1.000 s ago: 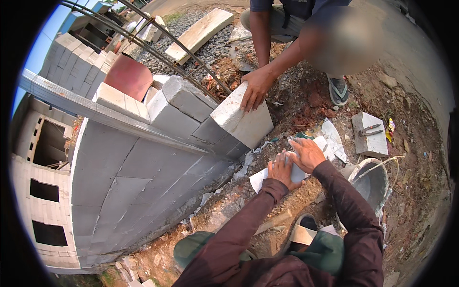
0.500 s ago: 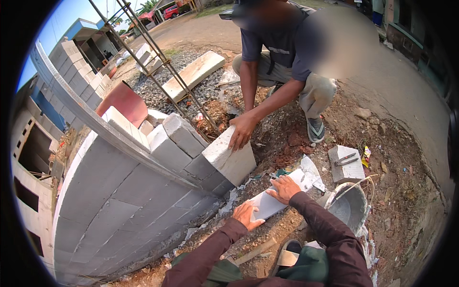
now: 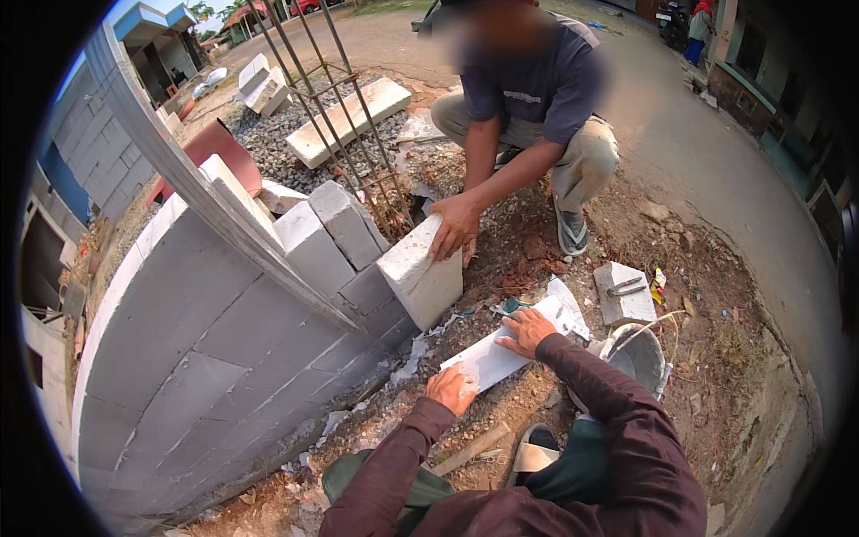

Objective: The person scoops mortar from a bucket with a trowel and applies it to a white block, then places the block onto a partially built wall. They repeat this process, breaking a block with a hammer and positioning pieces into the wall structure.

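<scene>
A long white board (image 3: 501, 356) lies at a slant on the rubble before me. My left hand (image 3: 452, 389) grips its near end with curled fingers, whitish material at the fingertips. My right hand (image 3: 528, 331) grips it farther along, fingers bent over the top, thumb spread. Just beyond, a co-worker's hand (image 3: 455, 224) holds a white block (image 3: 412, 282) upright against the end of the grey block wall (image 3: 215, 367). A straight pale rail (image 3: 242, 246) runs along the wall's top.
A crouching co-worker (image 3: 528, 107) faces me beside a vertical rebar cage (image 3: 327, 98). A block with a tool on it (image 3: 625, 309) and a mortar bucket (image 3: 640, 362) sit to my right. A beam (image 3: 344, 121) lies on gravel behind; a paved lane (image 3: 707, 152) curves along the right.
My left hand has moved left and down to the board's near end, away from my right hand. The view has tilted up, showing more of the co-worker. The co-worker still holds the block.
</scene>
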`<state>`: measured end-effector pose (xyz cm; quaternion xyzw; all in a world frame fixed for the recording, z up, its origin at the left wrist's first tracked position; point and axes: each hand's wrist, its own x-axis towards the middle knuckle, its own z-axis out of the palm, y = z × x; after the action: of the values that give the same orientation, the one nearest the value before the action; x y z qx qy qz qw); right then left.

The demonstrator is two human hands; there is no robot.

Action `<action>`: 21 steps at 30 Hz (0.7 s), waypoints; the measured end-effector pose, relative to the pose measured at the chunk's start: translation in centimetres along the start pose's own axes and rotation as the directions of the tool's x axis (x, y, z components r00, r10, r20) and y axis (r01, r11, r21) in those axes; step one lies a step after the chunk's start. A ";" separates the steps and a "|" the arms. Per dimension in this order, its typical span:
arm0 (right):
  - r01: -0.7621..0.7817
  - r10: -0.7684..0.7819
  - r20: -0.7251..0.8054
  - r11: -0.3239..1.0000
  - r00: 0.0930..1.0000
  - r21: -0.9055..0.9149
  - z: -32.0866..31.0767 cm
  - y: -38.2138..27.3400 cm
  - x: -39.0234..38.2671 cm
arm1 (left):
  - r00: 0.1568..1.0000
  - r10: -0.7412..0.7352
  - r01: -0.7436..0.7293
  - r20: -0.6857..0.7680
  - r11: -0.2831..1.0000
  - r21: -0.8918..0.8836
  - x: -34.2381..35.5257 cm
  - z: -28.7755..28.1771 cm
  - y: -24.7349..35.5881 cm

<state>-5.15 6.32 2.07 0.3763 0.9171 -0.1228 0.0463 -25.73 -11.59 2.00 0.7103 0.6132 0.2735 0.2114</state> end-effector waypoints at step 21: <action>-0.015 0.020 -0.151 0.999 0.988 0.035 0.3 -0.8 0.3 | 0.985 -0.108 0.092 0.133 0.989 0.117 -0.9 -0.4 -1.5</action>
<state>-5.93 5.83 1.89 0.3935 0.9124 -0.1090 -0.0286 -27.22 -12.24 1.23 0.7065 0.6461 0.1782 0.2274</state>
